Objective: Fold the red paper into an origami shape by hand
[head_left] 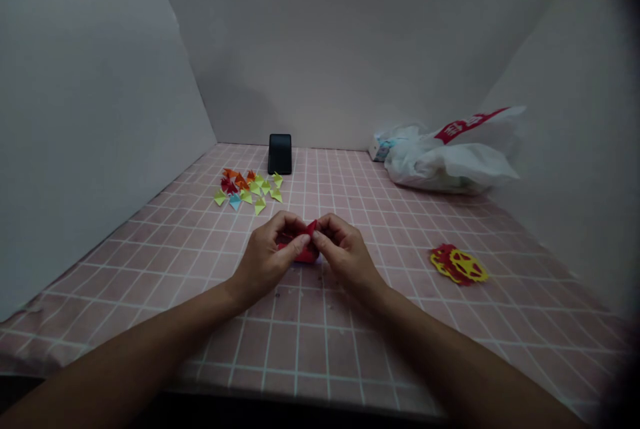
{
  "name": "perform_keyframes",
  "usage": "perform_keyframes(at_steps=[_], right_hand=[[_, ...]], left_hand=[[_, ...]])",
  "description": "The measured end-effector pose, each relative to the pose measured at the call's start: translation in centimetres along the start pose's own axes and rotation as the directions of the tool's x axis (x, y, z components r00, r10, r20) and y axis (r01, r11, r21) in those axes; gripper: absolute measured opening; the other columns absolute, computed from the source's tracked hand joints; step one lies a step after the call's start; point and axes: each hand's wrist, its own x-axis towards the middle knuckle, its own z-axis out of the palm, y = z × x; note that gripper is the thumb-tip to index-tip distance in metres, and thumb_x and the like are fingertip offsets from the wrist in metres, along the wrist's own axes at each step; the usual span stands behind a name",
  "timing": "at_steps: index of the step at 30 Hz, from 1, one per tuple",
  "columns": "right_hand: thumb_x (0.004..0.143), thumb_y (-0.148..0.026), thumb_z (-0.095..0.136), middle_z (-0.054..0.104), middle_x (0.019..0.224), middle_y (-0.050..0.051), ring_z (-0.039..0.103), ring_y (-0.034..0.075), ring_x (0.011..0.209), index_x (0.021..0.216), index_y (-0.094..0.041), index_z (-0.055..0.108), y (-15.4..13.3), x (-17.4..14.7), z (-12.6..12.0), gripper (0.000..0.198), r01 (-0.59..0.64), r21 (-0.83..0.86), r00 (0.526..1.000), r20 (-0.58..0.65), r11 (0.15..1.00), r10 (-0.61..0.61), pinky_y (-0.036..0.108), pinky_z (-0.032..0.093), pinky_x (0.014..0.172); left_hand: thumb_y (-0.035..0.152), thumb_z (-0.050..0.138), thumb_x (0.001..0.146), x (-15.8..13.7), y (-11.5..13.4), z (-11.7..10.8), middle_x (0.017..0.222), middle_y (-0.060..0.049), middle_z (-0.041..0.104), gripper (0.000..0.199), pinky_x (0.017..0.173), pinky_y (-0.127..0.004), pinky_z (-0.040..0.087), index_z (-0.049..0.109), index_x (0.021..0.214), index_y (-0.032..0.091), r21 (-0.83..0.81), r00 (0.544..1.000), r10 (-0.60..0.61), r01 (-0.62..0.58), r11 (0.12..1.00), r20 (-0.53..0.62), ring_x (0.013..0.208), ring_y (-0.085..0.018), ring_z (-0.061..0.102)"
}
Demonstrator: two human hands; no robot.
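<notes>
On the table, centrally, back from the front edge, the left hand and right hand pinch the red paper between thumbs and fingers. For this apparent folding, align edges, steady one side, press creases evenly.

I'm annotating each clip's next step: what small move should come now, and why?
Perhaps the right hand should press the raised tip of the red piece: that tip points up between the hands, close to the right thumb, while the left hand holds the piece.
</notes>
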Motion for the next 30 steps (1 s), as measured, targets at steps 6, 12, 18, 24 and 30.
perform_keyframes(at_steps=[6,12,18,24,30], right_hand=[[0.085,-0.03,0.062,0.057,0.072,-0.001,0.053,0.014,0.066,0.079,-0.021,0.059,0.0,0.1,-0.1,0.011,0.01,-0.006,1.0,0.013,1.0,-0.01,0.028,0.043,0.061],[0.087,-0.032,0.062,0.057,0.071,-0.001,0.054,0.014,0.065,0.078,-0.021,0.055,0.1,0.2,-0.4,0.015,0.012,-0.078,0.998,0.057,0.997,-0.007,0.029,0.042,0.061],[0.088,-0.029,0.059,0.056,0.074,0.0,0.051,0.015,0.07,0.077,-0.021,0.055,0.0,0.4,-0.6,0.015,0.085,-0.209,0.994,0.085,0.974,-0.069,0.03,0.041,0.065],[0.086,-0.033,0.063,0.057,0.074,0.0,0.052,0.015,0.069,0.078,-0.021,0.058,-0.2,0.3,-0.5,0.016,0.063,-0.182,0.997,0.05,0.981,-0.055,0.029,0.041,0.063],[0.087,-0.034,0.064,0.058,0.071,0.0,0.052,0.015,0.068,0.072,-0.02,0.059,-0.2,0.3,-0.8,0.021,0.04,-0.177,0.999,0.035,0.983,-0.035,0.029,0.041,0.063]], left_hand=[[0.024,0.075,0.083,0.2,0.0,-0.1,0.087,-0.004,0.07,0.01,0.078,-0.031,0.051,0.069,0.089,0.019,0.076,0.999,0.022,-0.019,0.997,-0.032,0.082,-0.019,0.066],[0.022,0.073,0.082,0.5,-0.2,-0.2,0.082,-0.002,0.07,0.006,0.074,-0.028,0.051,0.069,0.085,0.019,-0.044,0.997,-0.041,0.038,0.998,-0.066,0.077,-0.017,0.065],[0.029,0.074,0.081,0.7,-0.1,-0.4,0.085,-0.003,0.071,0.015,0.075,-0.028,0.051,0.072,0.089,0.016,-0.154,0.985,-0.168,0.173,0.973,0.048,0.079,-0.016,0.064],[0.029,0.074,0.078,1.0,0.3,-0.4,0.078,-0.002,0.068,0.014,0.07,-0.026,0.048,0.071,0.08,0.015,-0.132,0.976,-0.199,0.209,0.969,0.085,0.072,-0.014,0.06],[0.027,0.075,0.075,1.2,0.2,-0.6,0.073,-0.001,0.067,0.014,0.068,-0.025,0.046,0.07,0.075,0.014,-0.15,0.95,-0.261,0.287,0.946,0.172,0.067,-0.013,0.059]])
